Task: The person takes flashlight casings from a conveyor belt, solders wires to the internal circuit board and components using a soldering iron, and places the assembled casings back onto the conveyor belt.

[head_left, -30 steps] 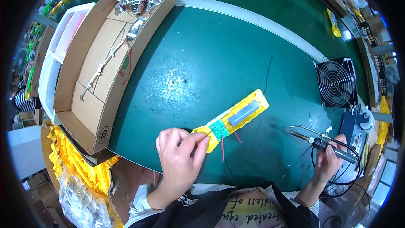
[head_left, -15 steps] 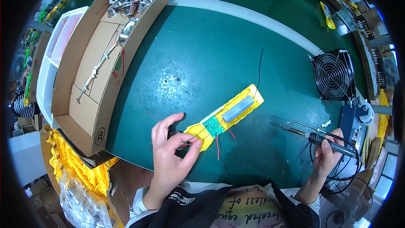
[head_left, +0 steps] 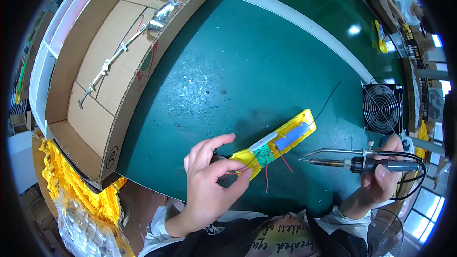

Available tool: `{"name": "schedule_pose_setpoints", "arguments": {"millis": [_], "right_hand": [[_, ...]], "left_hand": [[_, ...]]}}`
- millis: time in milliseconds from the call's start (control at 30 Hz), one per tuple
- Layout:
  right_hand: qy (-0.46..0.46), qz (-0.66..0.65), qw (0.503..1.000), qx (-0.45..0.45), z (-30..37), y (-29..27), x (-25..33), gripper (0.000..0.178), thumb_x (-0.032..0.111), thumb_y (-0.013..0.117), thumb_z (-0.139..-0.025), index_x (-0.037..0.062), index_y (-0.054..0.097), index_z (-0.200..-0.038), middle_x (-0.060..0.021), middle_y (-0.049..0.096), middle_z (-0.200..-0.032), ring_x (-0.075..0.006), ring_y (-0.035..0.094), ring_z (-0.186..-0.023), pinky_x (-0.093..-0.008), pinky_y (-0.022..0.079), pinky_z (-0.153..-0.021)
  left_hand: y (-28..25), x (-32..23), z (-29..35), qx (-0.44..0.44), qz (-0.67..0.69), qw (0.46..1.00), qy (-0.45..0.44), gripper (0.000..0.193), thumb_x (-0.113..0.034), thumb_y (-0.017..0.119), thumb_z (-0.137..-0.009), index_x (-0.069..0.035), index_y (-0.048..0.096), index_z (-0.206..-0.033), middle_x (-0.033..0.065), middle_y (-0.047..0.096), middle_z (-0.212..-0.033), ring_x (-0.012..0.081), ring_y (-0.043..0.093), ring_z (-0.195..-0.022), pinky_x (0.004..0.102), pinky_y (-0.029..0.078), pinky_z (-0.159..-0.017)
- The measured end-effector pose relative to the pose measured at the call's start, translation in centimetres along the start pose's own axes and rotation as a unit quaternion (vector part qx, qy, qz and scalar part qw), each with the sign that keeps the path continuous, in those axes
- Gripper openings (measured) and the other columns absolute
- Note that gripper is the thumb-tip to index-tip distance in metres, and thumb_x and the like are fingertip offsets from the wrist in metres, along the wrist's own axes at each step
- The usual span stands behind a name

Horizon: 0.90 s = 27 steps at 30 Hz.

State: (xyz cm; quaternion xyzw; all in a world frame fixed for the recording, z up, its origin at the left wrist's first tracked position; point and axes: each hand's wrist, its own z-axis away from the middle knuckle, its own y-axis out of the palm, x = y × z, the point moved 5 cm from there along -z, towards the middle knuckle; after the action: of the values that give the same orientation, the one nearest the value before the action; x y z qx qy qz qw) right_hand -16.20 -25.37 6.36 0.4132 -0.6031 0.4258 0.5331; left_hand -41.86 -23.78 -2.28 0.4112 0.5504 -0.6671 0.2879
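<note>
My left hand (head_left: 209,185) is closed at the near left end of a yellow plastic housing (head_left: 309,116), thumb and forefinger pinching thin wires there. Inside the housing lie a blue cylindrical battery (head_left: 292,136) and a small green circuit board (head_left: 263,156). Red wires (head_left: 267,177) stick out from the board's side, and a black wire (head_left: 329,96) rises from the far end. In my right hand (head_left: 378,184) is a soldering iron (head_left: 395,165) with a curved metal tube alongside. Its tip points left, just right of the housing and apart from it. My left fingers partly cover the housing's near end.
A cardboard box (head_left: 126,100) on the left holds shiny reflector cups (head_left: 162,16) and a thin jointed strip. White trays (head_left: 40,74) stand beyond it. A black fan (head_left: 382,108) sits at the right table edge. Yellow parts (head_left: 78,178) fill a carton below left.
The soldering iron has swung to nearly level, and its tip is closer to the circuit board. The view has shifted, with the housing and left hand now farther right in it.
</note>
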Motion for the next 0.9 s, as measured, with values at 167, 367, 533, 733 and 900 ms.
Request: {"name": "schedule_pose_setpoints", "arguments": {"millis": [167, 367, 533, 733, 900], "right_hand": [[0.041, 0.092, 0.994, 0.032, -1.2, 3.6, -0.3, 0.034, 0.023, 0.062, -0.060, 0.0010, 0.039, -0.070, -0.0049, 0.045, -0.048, -0.0054, 0.035, -0.030, -0.0159, 0.027, -0.028], [0.112, 0.020, 0.992, 0.048, -1.8, 4.6, -1.0, 0.028, 0.012, 0.066, -0.055, 0.0002, 0.044, -0.068, -0.0043, 0.050, -0.053, -0.0053, 0.042, -0.039, -0.0164, 0.034, -0.038], [0.124, 0.050, 0.989, 0.064, -1.9, 4.0, -2.4, 0.025, 0.013, 0.065, -0.054, 0.0011, 0.046, -0.066, -0.0029, 0.050, -0.055, -0.0042, 0.041, -0.042, -0.0159, 0.029, -0.039], [0.137, 0.035, 0.986, 0.089, -1.9, 5.1, -2.6, 0.024, 0.012, 0.065, -0.056, 0.0015, 0.045, -0.065, -0.0030, 0.050, -0.053, -0.0041, 0.040, -0.040, -0.0163, 0.028, -0.038], [0.137, 0.019, 0.982, 0.127, -2.1, 5.4, -2.9, 0.019, 0.007, 0.061, -0.059, 0.0014, 0.045, -0.066, -0.0042, 0.050, -0.053, -0.0044, 0.042, -0.040, -0.0170, 0.030, -0.037]], "left_hand": [[-0.3, 0.3, -0.1, 0.021, 0.016, 0.999, -0.021, 0.010, -0.008, 0.069, -0.058, -0.009, 0.063, -0.066, 0.0079, 0.052, -0.110, 0.0238, 0.045, -0.099, 0.0320, 0.031, -0.082], [-0.6, 0.3, -0.2, 0.029, 0.021, 0.999, -0.029, 0.009, -0.008, 0.068, -0.059, -0.007, 0.062, -0.066, 0.0086, 0.052, -0.110, 0.0238, 0.045, -0.099, 0.0313, 0.033, -0.081], [-0.5, 0.7, -0.2, 0.034, 0.059, 0.996, -0.054, 0.008, -0.006, 0.067, -0.062, -0.005, 0.061, -0.068, 0.0093, 0.052, -0.110, 0.0239, 0.046, -0.097, 0.0315, 0.033, -0.082], [-0.9, 0.5, -0.1, 0.047, 0.042, 0.998, -0.016, 0.008, -0.005, 0.064, -0.064, -0.005, 0.058, -0.069, 0.0091, 0.053, -0.108, 0.0231, 0.047, -0.094, 0.0319, 0.032, -0.082], [-0.5, 0.4, -0.2, 0.033, 0.037, 0.999, -0.011, 0.009, -0.006, 0.065, -0.065, -0.006, 0.058, -0.070, 0.0079, 0.055, -0.106, 0.0224, 0.048, -0.092, 0.0318, 0.031, -0.081]]}}
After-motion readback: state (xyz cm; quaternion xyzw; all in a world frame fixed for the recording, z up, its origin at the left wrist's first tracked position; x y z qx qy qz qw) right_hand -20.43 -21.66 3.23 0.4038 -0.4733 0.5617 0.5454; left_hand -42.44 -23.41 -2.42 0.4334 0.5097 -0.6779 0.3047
